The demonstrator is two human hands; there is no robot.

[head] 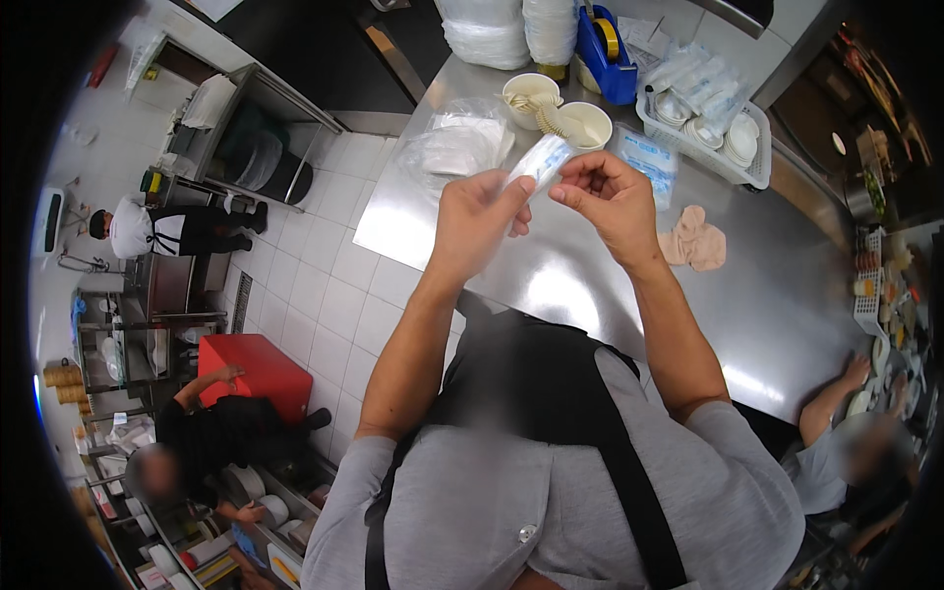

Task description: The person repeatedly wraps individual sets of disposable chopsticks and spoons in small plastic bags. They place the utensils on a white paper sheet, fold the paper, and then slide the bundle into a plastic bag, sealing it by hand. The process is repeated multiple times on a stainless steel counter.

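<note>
In front of me, above the steel table (745, 302), my left hand (487, 214) grips a slim clear plastic packet (544, 161) with blue print. The thumb lies on top of it. My right hand (608, 203) is at the packet's right edge, thumb and forefinger close together. Whether they pinch the film cannot be made out. Just beyond the packet stand two cream cups (601, 122), the left one holding pale utensils (525, 102). A ridged beige stack (549, 118) leans between the cups, its lower end hidden by the packet.
Clear plastic bags (457, 147) lie left of the cups. A blue tape dispenser (608, 63), a white basket (708, 140) of lids or small dishes, a blue-printed pack (649, 166) and a beige cloth (695, 240) are farther right. Other people work at left and right. A red bin (258, 369) stands left.
</note>
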